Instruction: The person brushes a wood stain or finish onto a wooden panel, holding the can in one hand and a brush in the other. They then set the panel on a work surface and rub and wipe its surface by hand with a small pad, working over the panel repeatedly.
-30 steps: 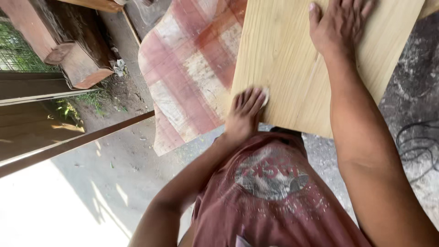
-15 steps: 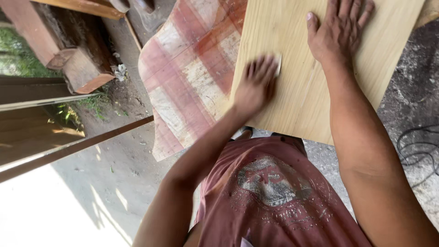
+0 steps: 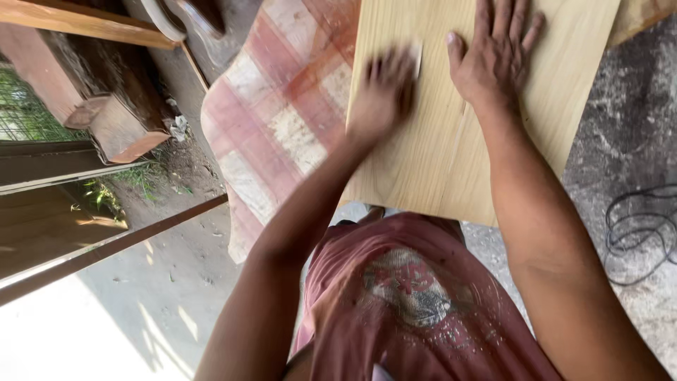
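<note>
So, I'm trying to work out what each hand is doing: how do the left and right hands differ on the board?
The left hand is motion-blurred and presses a small pale pad; the right hand is sharp and holds nothing. The left hand sits near the board's left edge; the right hand lies flat, fingers spread, further in. Both rest palm-down on the pale wooden board.

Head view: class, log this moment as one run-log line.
left hand: pressing pale pad, blurred | right hand: flat on wooden board | board over checked cloth

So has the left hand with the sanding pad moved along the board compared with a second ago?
Yes. The left hand has slid up the pale wooden board, away from its near edge, toward the right hand pressing flat.
</note>
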